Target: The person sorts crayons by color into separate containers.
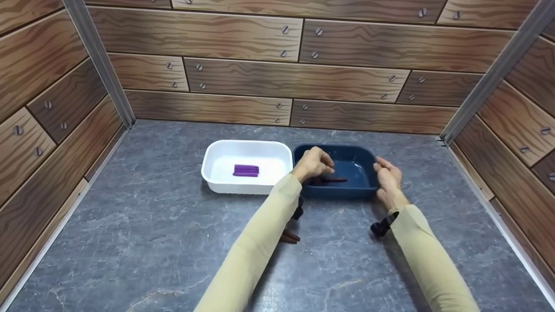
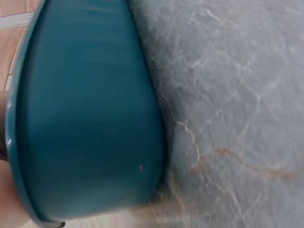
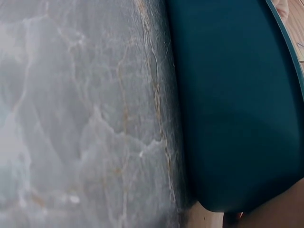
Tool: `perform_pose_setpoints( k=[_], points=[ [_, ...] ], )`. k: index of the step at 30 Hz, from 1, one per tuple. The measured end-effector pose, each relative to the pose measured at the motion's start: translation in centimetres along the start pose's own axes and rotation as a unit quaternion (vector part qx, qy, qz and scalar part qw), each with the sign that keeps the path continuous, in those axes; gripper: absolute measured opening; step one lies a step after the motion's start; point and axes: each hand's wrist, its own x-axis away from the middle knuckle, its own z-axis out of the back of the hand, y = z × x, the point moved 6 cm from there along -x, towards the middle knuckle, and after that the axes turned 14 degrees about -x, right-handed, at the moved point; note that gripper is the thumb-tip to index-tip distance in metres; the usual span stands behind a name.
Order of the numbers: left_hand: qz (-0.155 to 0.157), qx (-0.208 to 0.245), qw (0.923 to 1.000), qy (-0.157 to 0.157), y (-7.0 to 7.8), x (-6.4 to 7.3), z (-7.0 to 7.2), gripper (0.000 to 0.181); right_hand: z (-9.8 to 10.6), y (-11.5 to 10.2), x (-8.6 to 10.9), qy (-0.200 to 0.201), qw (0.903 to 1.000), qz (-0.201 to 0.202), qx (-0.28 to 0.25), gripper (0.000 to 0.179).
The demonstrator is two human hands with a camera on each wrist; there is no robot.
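A dark blue tray stands on the table, its wall filling much of both wrist views. My left hand reaches over its left side with bent fingers pointing down inside; whether they pinch anything is hidden. Just below those fingers, a thin dark brown stick lies in the tray. At the right end, my right hand grips the tray's rim. More brown sticks lie on the table, partly covered by the left forearm.
A white tray stands directly left of the blue one, with several purple sticks lying side by side in it. Wood-patterned walls enclose the grey marbled table at the back and sides.
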Motion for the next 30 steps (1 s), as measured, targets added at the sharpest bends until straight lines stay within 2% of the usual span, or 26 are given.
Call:
perform_pose_setpoints(
  k=[3, 10, 16, 23, 30],
  points=[
    [-0.01, 0.03, 0.9995, -0.002, 0.0, 0.5, 0.5, 0.018, -0.1, 0.0, 0.0, -0.001, 1.0, 0.002, 0.001, 0.05],
    [-0.043, 0.05, 0.9978, 0.009, 0.0, 2.6, 1.8, 0.019, -0.2, 0.0, 0.1, 0.0, 0.9999, 0.0, 0.016, 0.049],
    [-0.067, 0.111, 0.9916, 0.002, -0.2, 4.6, 3.0, 0.021, 0.1, -0.1, 0.1, 0.0, 0.9998, -0.005, 0.019, 0.049],
    [-0.077, 0.134, 0.988, -0.009, -1.7, 7.0, 4.1, 0.025, 0.0, -0.1, -0.1, 0.004, 0.9998, -0.002, 0.021, 0.049],
    [-0.071, 0.146, 0.9862, -0.033, -3.2, 9.3, 4.2, 0.026, 0.0, -0.1, -0.1, 0.007, 0.9998, 0.005, 0.02, 0.05]
  ],
)
